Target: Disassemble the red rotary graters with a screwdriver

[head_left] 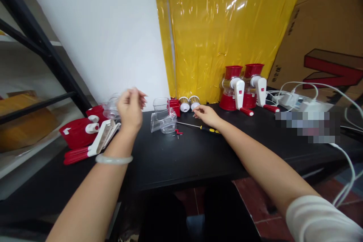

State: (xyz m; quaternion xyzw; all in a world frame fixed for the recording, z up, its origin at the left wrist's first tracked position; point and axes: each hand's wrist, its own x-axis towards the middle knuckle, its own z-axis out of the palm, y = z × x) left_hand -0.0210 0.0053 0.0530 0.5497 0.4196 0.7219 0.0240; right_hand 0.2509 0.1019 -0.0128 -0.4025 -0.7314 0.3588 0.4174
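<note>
My left hand (131,107) is raised over the left part of the table, slightly blurred, its fingers loosely bent and apart with nothing visible in them. Behind it is a clear plastic part (111,107), partly hidden. My right hand (206,115) is beside two white-rimmed metal grater drums (189,104), fingers bent and apart; I cannot tell whether it touches the nearer one. Below it lies a screwdriver (210,129) with a black and yellow handle. Between the hands stands a clear plastic grater housing (163,117), with small red pieces (178,132) and screws in front.
Two assembled red and white rotary graters (233,92) stand at the back right. Red bases (76,132) and white crank handles with red grips (98,141) lie at the left. White cables and a power strip (312,104) occupy the right end, beside a large cardboard box (320,26).
</note>
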